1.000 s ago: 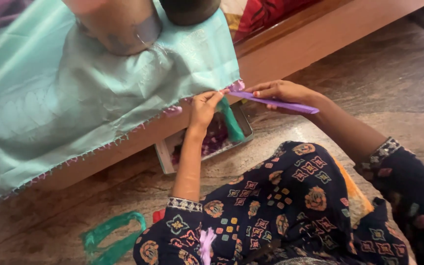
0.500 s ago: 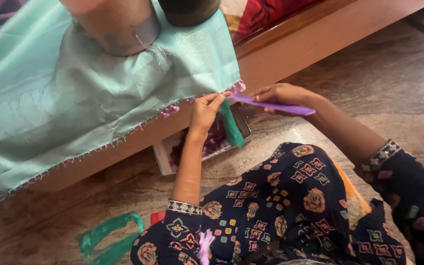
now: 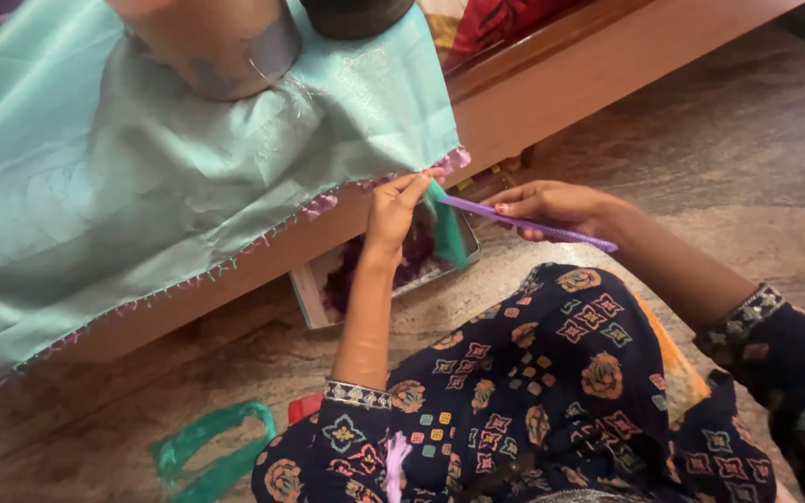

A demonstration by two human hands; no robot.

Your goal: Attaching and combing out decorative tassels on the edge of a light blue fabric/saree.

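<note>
A teal cloth (image 3: 142, 186) with a purple tasselled border hangs over the edge of a wooden bed frame (image 3: 552, 93). My left hand (image 3: 393, 210) pinches the cloth's lower right corner, fingers closed on the fringe. My right hand (image 3: 552, 205) holds a purple comb (image 3: 528, 224), whose tip points at that corner beside the left fingers. A strip of teal cloth hangs down from the pinched corner.
A shallow box (image 3: 319, 298) with dark purple threads sits on the stone floor under the cloth's edge. A green plastic bag (image 3: 207, 452) lies at the lower left. Two metal vessels (image 3: 221, 47) weigh the cloth down on the bed. My knees in dark patterned fabric fill the foreground.
Both hands stay at the cloth's corner. The comb has shifted slightly along the fringe; the view has moved a little.
</note>
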